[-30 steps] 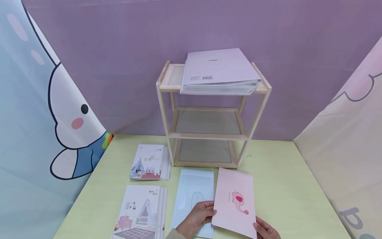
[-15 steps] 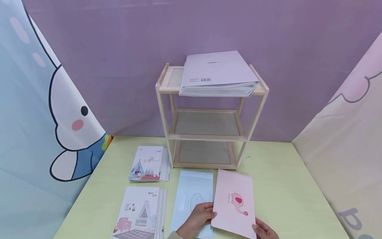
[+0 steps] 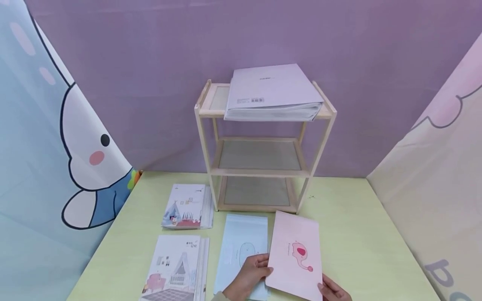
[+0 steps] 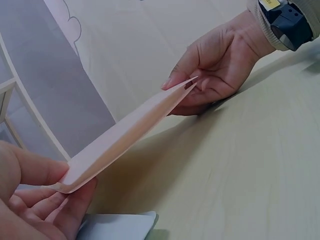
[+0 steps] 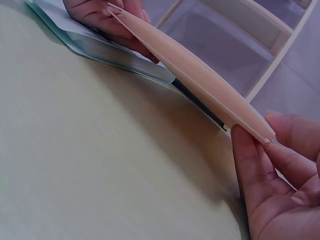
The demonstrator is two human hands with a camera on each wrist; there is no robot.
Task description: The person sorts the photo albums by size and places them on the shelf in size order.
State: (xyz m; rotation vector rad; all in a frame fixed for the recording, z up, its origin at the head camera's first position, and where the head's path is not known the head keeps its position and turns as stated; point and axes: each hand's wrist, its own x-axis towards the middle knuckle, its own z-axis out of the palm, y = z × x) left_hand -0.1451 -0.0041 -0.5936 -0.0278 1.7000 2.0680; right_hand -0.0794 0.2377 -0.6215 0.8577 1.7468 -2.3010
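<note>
A thin pink notebook point(image 3: 296, 255) with an elephant drawing on its cover is held above the table, tilted. My left hand point(image 3: 251, 271) pinches its left edge, thumb on top and fingers beneath. At the lower right corner my right hand point(image 3: 333, 289) pinches it the same way. Both wrist views show the pink notebook point(image 4: 125, 132) edge-on, its covers slightly parted near one end, with a shadow on the table under it. A light blue notebook point(image 3: 242, 238) with a whale-like drawing lies flat on the table, partly beneath my left hand.
Two stacks of white illustrated books lie at left, a smaller stack point(image 3: 184, 207) behind a larger stack point(image 3: 173, 267). A three-tier wooden shelf point(image 3: 260, 171) stands at the back of the table point(image 3: 350, 234). Large white binders or albums point(image 3: 273, 90) lie on its top tier.
Both hands keep their grip on the pink notebook, which stays almost in place. The head view shifts slightly; nothing else visibly moves.
</note>
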